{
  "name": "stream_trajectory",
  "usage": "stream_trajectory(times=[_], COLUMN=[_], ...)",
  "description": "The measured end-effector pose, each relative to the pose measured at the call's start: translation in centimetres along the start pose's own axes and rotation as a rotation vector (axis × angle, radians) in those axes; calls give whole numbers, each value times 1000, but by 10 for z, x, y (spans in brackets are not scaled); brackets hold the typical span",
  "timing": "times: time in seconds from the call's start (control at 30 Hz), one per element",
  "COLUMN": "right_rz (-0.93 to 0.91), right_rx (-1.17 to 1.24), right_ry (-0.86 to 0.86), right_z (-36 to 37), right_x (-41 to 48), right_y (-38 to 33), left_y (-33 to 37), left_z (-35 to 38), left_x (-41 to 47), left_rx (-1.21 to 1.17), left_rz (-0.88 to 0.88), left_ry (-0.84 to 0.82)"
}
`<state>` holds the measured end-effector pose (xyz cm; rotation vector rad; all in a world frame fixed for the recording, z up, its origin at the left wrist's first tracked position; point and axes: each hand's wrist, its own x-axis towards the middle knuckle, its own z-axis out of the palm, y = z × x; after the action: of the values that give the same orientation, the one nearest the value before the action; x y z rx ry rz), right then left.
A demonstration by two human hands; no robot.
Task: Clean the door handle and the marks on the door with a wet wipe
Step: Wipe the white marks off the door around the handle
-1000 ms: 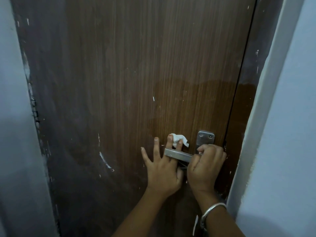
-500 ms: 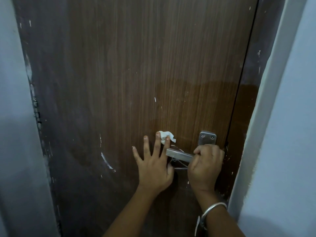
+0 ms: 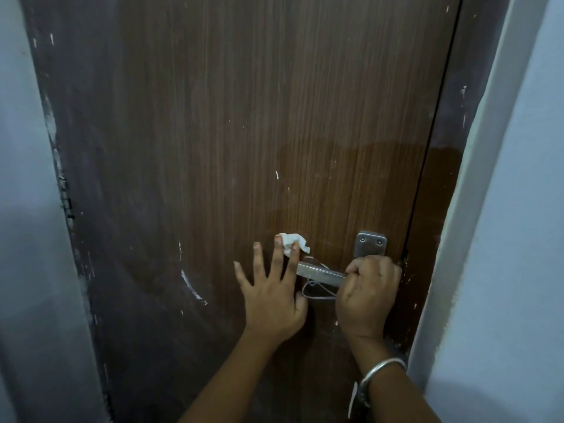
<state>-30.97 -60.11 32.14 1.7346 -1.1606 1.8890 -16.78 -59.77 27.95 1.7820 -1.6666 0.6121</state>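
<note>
A brown wooden door fills the view. Its metal lever handle juts left from a square plate at the lower right. My right hand is closed around the lever near the plate. My left hand lies flat against the door with fingers spread, pressing a small crumpled white wet wipe under the fingertips, just above the lever's free end. White scuff marks curve across the door left of my left hand; a small white fleck sits higher up.
The dark door frame and a pale wall stand to the right; another pale wall is on the left. A thin white cord hangs under the lever. A silver bangle circles my right wrist.
My left hand slid left off the lever with the wipe, then edged back right with fingers spread wide on the door. My right hand stayed on the handle.
</note>
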Motion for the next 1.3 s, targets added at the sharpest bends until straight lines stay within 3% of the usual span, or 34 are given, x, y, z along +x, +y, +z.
stream_trajectory(times=[0.17,0.5,0.63,0.77,0.93,1.03,1.13,1.3], right_rz=[-3,-2,31,88,253,266,220,173], right_rx=[19,46,118,295,470,438,378,339], right_ry=[-2,-8,-18,-73,-170,-208,-235,-211], right_z=[0,-1,-3,-14,-29,-31,-31,-30], right_x=[0,0,0,1,2,3,4,5], right_y=[1,0,1,8,9,8,9,9], left_y=[-13,-10,-14,-6,14,26,27,26], left_z=[2,7,9,9,3,2,2,4], left_x=[2,-10,-9,-19,-21,-23,-20,-24], left_rx=[-44,-98,-183,-118,-191,-183,-239,-215], left_rz=[-106,-94,-237,-67,-101,-13,-176,-63], left_ry=[-2,-95,-116,-120,-129,-127,-131,-151])
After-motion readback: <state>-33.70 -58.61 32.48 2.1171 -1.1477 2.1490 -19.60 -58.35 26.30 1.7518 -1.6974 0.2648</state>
